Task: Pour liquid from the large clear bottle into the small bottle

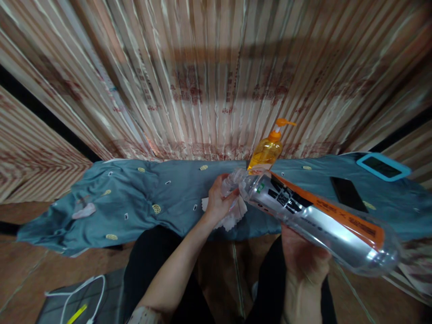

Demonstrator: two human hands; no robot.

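My right hand (pixel 305 252) supports a large clear plastic bottle (pixel 303 209) with a silver and orange label from below. The bottle leans over to the left, its neck end lower-lying beside my left hand (pixel 218 200). Closed fingers of my left hand grip a small clear container (pixel 230 181) right at the bottle's mouth. Whether the two touch, and what is inside the small container, I cannot make out. Under my left hand a white tissue (pixel 236 216) with a wavy edge lies on the grey-blue cloth (pixel 178 198).
Behind the large bottle stands a pump bottle (pixel 265 153) of yellow liquid with an orange top. To the right lie a black phone (pixel 348 193) and a blue-framed device (pixel 384 166). A crumpled pale item (pixel 84 210) is at the left. A striped curtain (pixel 209 81) hangs behind.
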